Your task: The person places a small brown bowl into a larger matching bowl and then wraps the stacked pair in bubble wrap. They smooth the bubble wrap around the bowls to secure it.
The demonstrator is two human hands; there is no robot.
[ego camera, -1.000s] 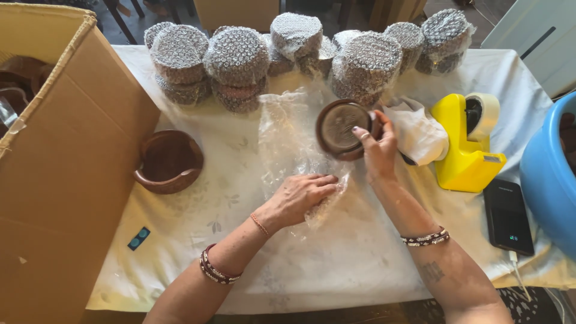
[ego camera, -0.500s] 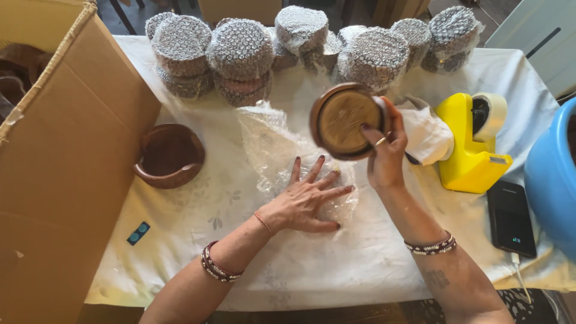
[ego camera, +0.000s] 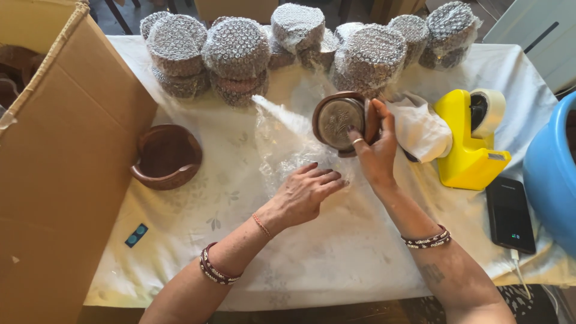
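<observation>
My right hand (ego camera: 377, 153) grips a round brown wooden disc-shaped piece (ego camera: 339, 120), held tilted on edge over a sheet of clear bubble wrap (ego camera: 285, 141). My left hand (ego camera: 306, 192) lies flat with fingers spread on the near part of that sheet. The sheet lies on a table with a white patterned cloth (ego camera: 336, 264). A round brown wooden holder (ego camera: 165, 157) stands to the left, apart from both hands.
Several bubble-wrapped round bundles (ego camera: 237, 51) are stacked along the far edge. A large open cardboard box (ego camera: 57, 162) stands at left. A yellow tape dispenser (ego camera: 471, 135), white cloth (ego camera: 420, 129), black phone (ego camera: 510, 213) and blue tub (ego camera: 555, 171) are at right.
My right hand lifted the wooden piece up off the wrap, then lowered it back toward the sheet. My left hand spread flat and shifted slightly on the bubble wrap.
</observation>
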